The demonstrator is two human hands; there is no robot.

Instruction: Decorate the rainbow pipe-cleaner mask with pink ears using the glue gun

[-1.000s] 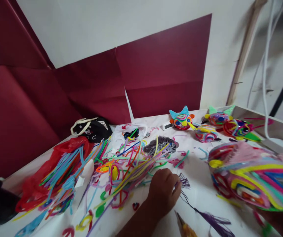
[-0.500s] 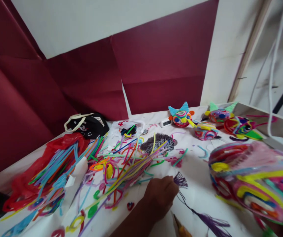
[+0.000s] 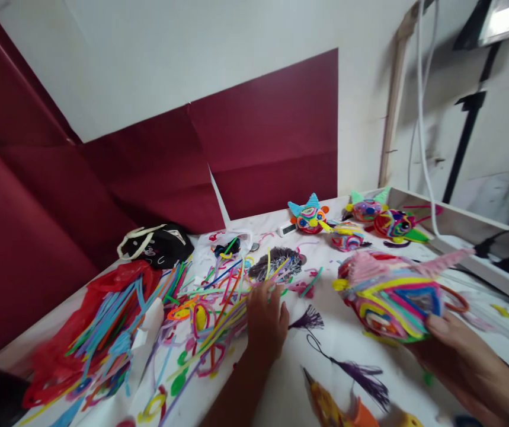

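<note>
My left hand (image 3: 265, 320) rests palm down on the white table cover, its fingers reaching into a loose heap of coloured pipe cleaners (image 3: 218, 296). Whether they grip a strand is hidden. My right hand (image 3: 454, 347) holds up a large mask-like figure (image 3: 391, 296) wound from pink, yellow and blue pipe cleaners, fingers wrapped under its right side. A purple tassel on a dark cord (image 3: 310, 320) lies just right of my left hand.
Several small pipe-cleaner figures (image 3: 310, 216) stand at the back right. A red plastic bag of pipe cleaners (image 3: 98, 320) lies at left, a black pouch (image 3: 156, 244) behind it. A wooden tray edge (image 3: 458, 237) runs along the right. Dark red paper covers the wall.
My left hand moved left off the purple tassel into the pipe-cleaner heap. My right hand brought the large figure left and further from the camera. The view swung right.
</note>
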